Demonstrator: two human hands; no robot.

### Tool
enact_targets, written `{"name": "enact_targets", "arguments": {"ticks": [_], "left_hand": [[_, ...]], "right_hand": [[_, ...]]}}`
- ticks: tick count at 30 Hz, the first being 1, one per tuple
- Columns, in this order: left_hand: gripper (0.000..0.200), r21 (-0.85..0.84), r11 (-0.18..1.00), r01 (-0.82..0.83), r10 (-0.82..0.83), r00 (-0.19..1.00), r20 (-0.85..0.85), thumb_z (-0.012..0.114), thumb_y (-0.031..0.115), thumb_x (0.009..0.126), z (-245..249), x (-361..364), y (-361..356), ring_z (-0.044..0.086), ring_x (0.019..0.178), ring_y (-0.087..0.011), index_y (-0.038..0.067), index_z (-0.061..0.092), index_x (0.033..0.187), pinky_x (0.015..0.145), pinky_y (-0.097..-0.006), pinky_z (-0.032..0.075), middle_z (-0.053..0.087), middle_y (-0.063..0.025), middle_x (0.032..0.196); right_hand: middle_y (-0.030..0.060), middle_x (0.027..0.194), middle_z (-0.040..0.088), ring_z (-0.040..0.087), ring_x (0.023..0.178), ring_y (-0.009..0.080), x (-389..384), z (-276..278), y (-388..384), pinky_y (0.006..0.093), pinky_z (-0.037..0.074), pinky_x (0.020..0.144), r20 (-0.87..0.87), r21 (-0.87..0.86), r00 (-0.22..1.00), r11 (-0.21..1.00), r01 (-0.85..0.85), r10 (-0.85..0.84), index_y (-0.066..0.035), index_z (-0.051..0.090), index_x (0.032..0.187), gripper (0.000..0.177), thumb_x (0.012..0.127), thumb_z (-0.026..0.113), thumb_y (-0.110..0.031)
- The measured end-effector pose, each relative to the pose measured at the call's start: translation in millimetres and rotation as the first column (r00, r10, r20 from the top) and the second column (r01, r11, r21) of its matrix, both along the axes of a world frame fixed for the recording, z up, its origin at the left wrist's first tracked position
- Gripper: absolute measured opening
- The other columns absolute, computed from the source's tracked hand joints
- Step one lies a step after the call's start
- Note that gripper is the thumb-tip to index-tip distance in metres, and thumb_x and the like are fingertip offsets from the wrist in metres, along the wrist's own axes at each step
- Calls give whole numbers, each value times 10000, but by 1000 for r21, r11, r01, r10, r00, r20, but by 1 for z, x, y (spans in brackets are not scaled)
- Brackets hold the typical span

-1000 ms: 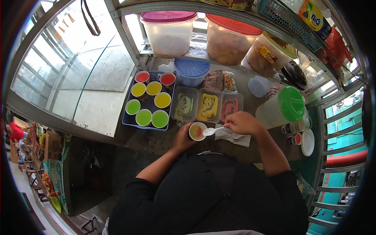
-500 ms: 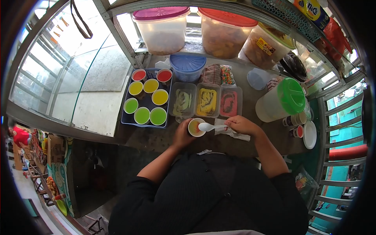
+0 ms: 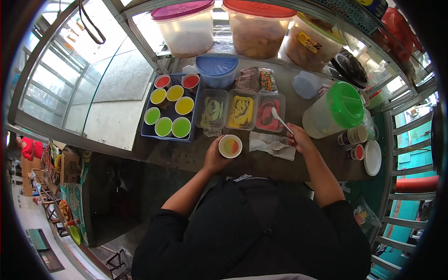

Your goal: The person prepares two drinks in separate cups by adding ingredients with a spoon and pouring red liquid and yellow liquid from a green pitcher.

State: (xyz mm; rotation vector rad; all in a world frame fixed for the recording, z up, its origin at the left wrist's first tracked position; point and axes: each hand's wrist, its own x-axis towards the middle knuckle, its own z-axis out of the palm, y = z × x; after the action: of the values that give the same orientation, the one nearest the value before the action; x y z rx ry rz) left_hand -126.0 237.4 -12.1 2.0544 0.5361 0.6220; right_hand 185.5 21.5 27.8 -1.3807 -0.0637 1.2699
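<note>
Cup [image 3: 230, 146]: small, round, upright on the counter [image 3: 186, 163], orange-red filling inside.
Left hand [image 3: 213, 158]: fingers curled and clamped round the cup's wall.
Spoon [image 3: 280, 119]: white plastic, thin-handled, pinched at the handle end by the right hand [image 3: 298, 139]. The bowl is raised beyond the fingertips, over the pink tub [image 3: 267, 117].
Handling (a judgement): the cup is best steadied upright and the spoon held level.
Tub: clear, rectangular, with a glossy filling.
Napkin [image 3: 261, 140]: crumpled white, just below the right fingers.

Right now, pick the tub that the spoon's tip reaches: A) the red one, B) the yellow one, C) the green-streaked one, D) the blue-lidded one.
A: the white spoon held in the right hand has its bowl over the red-filled tub, the rightmost of the three clear tubs.
</note>
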Motion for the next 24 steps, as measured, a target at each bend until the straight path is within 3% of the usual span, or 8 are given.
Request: {"name": "enact_targets", "arguments": {"ticks": [6,9,12,14,16,18,21,24], "left_hand": [[859,-122,990,-67,70,997,19,911,168,687,1,20,-65,618,1229,-324,38,456,1404,1030,-410,501,618,-165,1312],[848,-169,979,-115,120,992,23,902,179,698,4,40,-100,623,1214,-329,38,446,1399,1022,-413,502,612,-172,1305],[870,-40,988,-151,152,988,19,922,256,724,-13,61,-124,656,1154,-315,29,417,1394,970,-401,524,635,-176,1240],[857,-37,985,-167,169,985,28,925,249,718,-10,75,-141,656,1150,-314,23,432,1382,969,-400,523,636,-177,1236],[819,-54,981,-187,189,982,31,915,231,712,-3,86,-161,647,1159,-330,28,463,1364,974,-410,518,637,-175,1240],[758,-89,975,-206,210,977,43,893,202,704,4,100,-180,627,1179,-363,43,512,1340,988,-430,508,638,-170,1253],[766,-78,971,-227,232,971,62,894,205,702,-7,113,-200,633,1172,-366,45,511,1346,978,-432,515,641,-176,1253],[850,25,974,-225,224,973,59,931,258,710,-8,114,-205,668,1140,-308,8,461,1373,949,-400,534,649,-188,1229]], "right_hand": [[44,1033,653,611,676,134,13,24,-26,264,452,606,77,-57,993,994,95,-90,-135,481,1454,532,1046,539,-470],[88,1254,655,697,791,171,23,55,-62,282,502,679,203,-108,978,994,-20,42,-129,401,1521,633,1029,557,-494],[96,1248,671,712,842,176,47,86,-111,284,515,731,430,-88,825,927,-365,366,-105,470,1477,563,1037,562,-444],[86,1114,711,696,843,145,71,147,-141,252,499,743,476,-91,632,748,-657,612,-85,575,1372,445,1050,557,-391],[68,948,711,672,840,122,111,160,-182,224,476,739,519,66,759,868,-493,392,-69,652,1219,343,1061,551,-356],[46,848,677,654,817,108,147,158,-192,218,465,723,560,199,825,979,-44,-76,-66,599,1235,353,1056,567,-369],[59,900,665,652,856,139,181,139,-188,265,489,758,872,-72,490,993,92,17,-77,508,1349,437,1038,609,-366],[83,1010,668,653,951,180,176,127,-170,323,510,821,939,69,325,986,149,-115,-94,389,1466,574,1025,633,-368]]}}
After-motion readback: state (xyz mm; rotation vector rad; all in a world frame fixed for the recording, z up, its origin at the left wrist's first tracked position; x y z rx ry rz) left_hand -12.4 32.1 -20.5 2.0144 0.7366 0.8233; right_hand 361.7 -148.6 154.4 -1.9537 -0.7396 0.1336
